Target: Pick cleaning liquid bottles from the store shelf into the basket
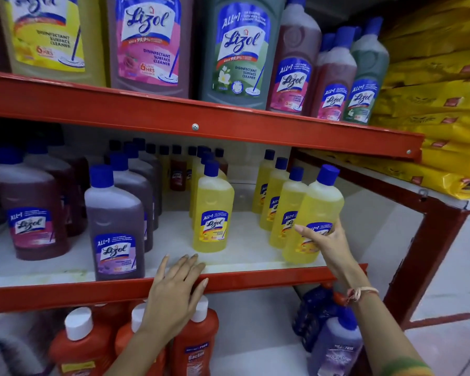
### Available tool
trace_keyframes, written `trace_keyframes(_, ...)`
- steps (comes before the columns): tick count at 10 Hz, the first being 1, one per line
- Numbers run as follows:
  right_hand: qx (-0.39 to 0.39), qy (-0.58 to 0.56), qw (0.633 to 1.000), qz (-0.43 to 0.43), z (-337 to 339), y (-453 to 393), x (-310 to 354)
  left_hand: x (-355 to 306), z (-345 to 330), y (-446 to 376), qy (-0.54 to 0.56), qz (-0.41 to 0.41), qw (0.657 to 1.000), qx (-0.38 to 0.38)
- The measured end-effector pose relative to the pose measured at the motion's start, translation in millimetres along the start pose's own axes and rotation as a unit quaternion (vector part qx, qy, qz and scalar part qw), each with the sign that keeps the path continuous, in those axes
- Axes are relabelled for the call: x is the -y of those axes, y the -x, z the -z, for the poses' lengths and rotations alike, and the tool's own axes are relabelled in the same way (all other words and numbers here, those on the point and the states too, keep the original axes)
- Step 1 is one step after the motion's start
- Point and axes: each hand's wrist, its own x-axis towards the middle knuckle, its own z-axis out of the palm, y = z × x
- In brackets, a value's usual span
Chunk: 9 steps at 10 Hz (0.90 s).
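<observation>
On the middle shelf (174, 234) stand rows of Lizol bottles with blue caps. My right hand (324, 244) grips the front yellow bottle (316, 204) of the right-hand row around its lower label; the bottle tilts to the right at the shelf's front edge. Behind it more yellow bottles (278, 196) stand in a line. Another yellow bottle (212, 210) stands upright in the middle of the shelf. My left hand (174, 291) lies flat, fingers spread, on the red shelf lip (65, 294) and holds nothing. No basket is in view.
Purple bottles (116, 226) and dark red bottles (31, 210) fill the left of the middle shelf. Large Lizol bottles (236, 50) line the shelf above. Orange Bactin bottles (193, 346) stand below. Yellow sacks (445, 104) are stacked to the right, beside a red upright post (418, 253).
</observation>
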Motion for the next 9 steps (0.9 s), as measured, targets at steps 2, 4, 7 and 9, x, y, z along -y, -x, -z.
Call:
trace_keyframes(2,0.006,0.017,1.0,-0.015,1.9,-5.9,-22.1,0.8,-4.5,0.5,-0.004,-0.005,1.0,-0.014)
trace_keyframes(4,0.01,0.043,0.999,-0.024,-3.9,-5.7,-29.6,-1.5,-2.6,0.4,-0.007,-0.002,1.0,-0.01)
trace_keyframes(7,0.029,0.07,0.996,-0.046,-2.1,-5.8,-24.2,-6.3,3.6,5.4,-0.009,0.008,0.999,0.031)
trace_keyframes(9,-0.124,0.11,0.975,0.148,0.2,1.6,37.2,-11.0,44.1,9.4,0.08,-0.039,0.994,-0.068)
